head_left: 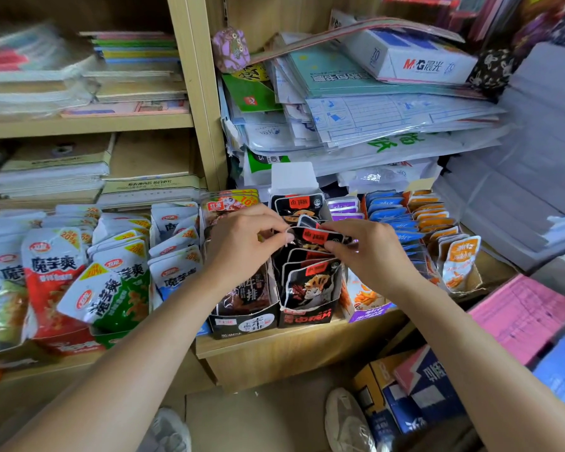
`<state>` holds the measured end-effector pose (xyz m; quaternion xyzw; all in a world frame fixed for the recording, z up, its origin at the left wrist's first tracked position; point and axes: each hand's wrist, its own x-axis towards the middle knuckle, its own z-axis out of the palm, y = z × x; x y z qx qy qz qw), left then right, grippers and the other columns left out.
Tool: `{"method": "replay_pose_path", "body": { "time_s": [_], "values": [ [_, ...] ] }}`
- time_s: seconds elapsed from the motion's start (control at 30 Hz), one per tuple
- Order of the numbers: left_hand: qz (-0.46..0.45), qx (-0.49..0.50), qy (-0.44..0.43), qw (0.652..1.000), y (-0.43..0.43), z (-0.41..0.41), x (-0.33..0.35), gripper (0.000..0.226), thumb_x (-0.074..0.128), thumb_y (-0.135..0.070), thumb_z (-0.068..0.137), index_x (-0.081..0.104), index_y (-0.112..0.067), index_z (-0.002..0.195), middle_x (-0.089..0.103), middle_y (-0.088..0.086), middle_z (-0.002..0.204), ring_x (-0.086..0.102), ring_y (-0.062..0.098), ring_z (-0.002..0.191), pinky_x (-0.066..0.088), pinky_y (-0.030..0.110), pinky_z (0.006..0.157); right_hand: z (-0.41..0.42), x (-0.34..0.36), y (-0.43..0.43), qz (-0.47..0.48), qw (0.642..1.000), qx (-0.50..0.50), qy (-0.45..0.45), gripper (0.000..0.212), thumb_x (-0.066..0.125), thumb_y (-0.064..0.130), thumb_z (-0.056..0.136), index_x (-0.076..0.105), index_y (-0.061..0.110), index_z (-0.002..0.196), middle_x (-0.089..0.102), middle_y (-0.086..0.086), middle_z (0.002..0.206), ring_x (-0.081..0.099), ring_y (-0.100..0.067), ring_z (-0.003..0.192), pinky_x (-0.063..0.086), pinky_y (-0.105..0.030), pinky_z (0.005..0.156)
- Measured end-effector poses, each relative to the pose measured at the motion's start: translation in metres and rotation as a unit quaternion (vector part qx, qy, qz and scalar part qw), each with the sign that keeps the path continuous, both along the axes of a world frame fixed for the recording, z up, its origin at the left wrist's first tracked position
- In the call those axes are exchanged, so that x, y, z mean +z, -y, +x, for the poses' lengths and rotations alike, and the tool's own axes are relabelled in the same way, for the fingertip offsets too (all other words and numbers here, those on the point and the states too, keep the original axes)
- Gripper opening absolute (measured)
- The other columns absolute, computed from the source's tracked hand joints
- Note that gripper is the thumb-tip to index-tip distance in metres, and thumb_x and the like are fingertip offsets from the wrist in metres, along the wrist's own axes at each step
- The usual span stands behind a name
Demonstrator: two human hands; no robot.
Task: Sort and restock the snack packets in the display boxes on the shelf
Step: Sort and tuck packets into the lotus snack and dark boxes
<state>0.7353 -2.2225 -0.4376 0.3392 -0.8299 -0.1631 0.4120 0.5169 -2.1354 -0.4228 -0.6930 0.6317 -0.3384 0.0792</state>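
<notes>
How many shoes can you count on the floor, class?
2: the left shoe at the bottom edge; the right shoe beside the blue carton. None appears hidden.

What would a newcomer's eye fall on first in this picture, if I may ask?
Both hands meet at the centre: the left hand and the right hand pinch a black packet with a red label above the black display box of matching packets. To the left lies a bright heap of red and green snack packets, and above the boxes sits an untidy stack of papers in plastic sleeves.
</notes>
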Motion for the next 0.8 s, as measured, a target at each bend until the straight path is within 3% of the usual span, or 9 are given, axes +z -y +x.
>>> {"method": "replay_pose_path", "body": {
  "time_s": [0.07,0.13,0.2,0.23,0.3,0.37,0.47,0.63,0.8],
  "values": [
    [-0.017,0.037,-0.001,0.999,-0.001,0.002,0.003,0.015,0.083,-0.038,0.078,0.074,-0.026,0.077,0.062,-0.019,0.085,0.061,0.000,0.070,0.048,0.019,0.061,0.001,-0.003,0.001,-0.023,1.000,-0.010,0.017,0.037,0.075,0.018,0.090,0.071,0.021,0.127,0.077,0.000,0.109,0.072,-0.016,0.076,0.060,-0.031,0.077],
    [-0.030,0.062,-0.001,0.998,-0.006,0.004,0.005,0.024,0.083,-0.042,0.076,0.068,-0.024,0.070,0.057,-0.016,0.075,0.054,0.001,0.064,0.041,0.016,0.056,0.003,-0.004,-0.001,-0.036,0.999,-0.022,0.034,0.038,0.077,0.016,0.088,0.071,0.020,0.126,0.077,0.002,0.107,0.070,-0.014,0.069,0.056,-0.022,0.072],
    [-0.018,0.049,0.030,0.998,-0.020,0.005,0.006,0.023,0.075,-0.048,0.083,0.073,-0.029,0.070,0.061,-0.017,0.069,0.055,0.000,0.064,0.041,0.020,0.056,0.005,-0.004,-0.002,-0.039,0.998,-0.031,0.034,0.037,0.077,0.015,0.088,0.071,0.020,0.124,0.076,0.004,0.106,0.071,-0.021,0.072,0.058,-0.029,0.074],
    [-0.004,0.038,0.062,0.997,-0.029,0.006,0.006,0.027,0.066,-0.053,0.087,0.077,-0.031,0.077,0.066,-0.018,0.072,0.057,0.000,0.069,0.044,0.023,0.058,0.005,-0.003,-0.002,-0.033,0.998,-0.032,0.035,0.037,0.077,0.015,0.088,0.071,0.020,0.124,0.076,0.005,0.108,0.071,-0.023,0.076,0.059,-0.031,0.076],
    [0.036,0.013,0.129,0.991,-0.043,0.008,0.004,0.045,0.049,-0.064,0.087,0.078,-0.033,0.104,0.070,-0.023,0.092,0.057,0.003,0.088,0.047,0.028,0.071,0.003,-0.001,-0.001,-0.022,0.998,-0.038,0.038,0.037,0.077,0.015,0.088,0.070,0.021,0.124,0.074,0.010,0.110,0.071,-0.024,0.079,0.056,-0.022,0.075],
    [0.096,-0.017,0.164,0.982,-0.050,0.013,-0.001,0.060,0.048,-0.069,0.082,0.068,-0.034,0.126,0.056,-0.032,0.102,0.050,0.005,0.100,0.042,0.031,0.084,0.001,-0.001,-0.001,-0.010,0.998,-0.044,0.053,0.036,0.077,0.017,0.087,0.072,0.023,0.122,0.071,0.016,0.108,0.070,-0.014,0.079,0.050,-0.010,0.071],
    [0.106,-0.052,0.161,0.980,-0.057,0.021,-0.012,0.050,0.058,-0.068,0.079,0.060,-0.046,0.123,0.052,-0.030,0.099,0.046,-0.003,0.104,0.037,0.032,0.094,0.002,0.000,0.001,0.012,0.994,-0.038,0.104,0.028,0.080,0.022,0.085,0.074,0.024,0.112,0.067,0.025,0.098,0.062,0.010,0.089,0.045,-0.006,0.078],
    [0.061,-0.072,0.098,0.991,-0.068,0.019,-0.030,0.039,0.073,-0.039,0.085,0.070,-0.032,0.123,0.066,-0.022,0.099,0.048,0.003,0.086,0.046,0.026,0.077,-0.001,-0.001,0.003,0.022,0.992,-0.027,0.117,0.029,0.080,0.023,0.085,0.073,0.023,0.114,0.071,0.018,0.102,0.064,0.006,0.097,0.048,-0.011,0.083],
    [0.019,-0.099,0.080,0.992,-0.062,0.022,-0.037,0.023,0.070,-0.033,0.086,0.080,-0.022,0.103,0.075,-0.013,0.090,0.048,0.001,0.084,0.046,0.025,0.070,-0.005,-0.003,0.001,0.033,0.993,-0.008,0.114,0.033,0.078,0.022,0.088,0.072,0.028,0.120,0.070,0.021,0.105,0.063,0.005,0.097,0.048,-0.011,0.080]
  ]
}}
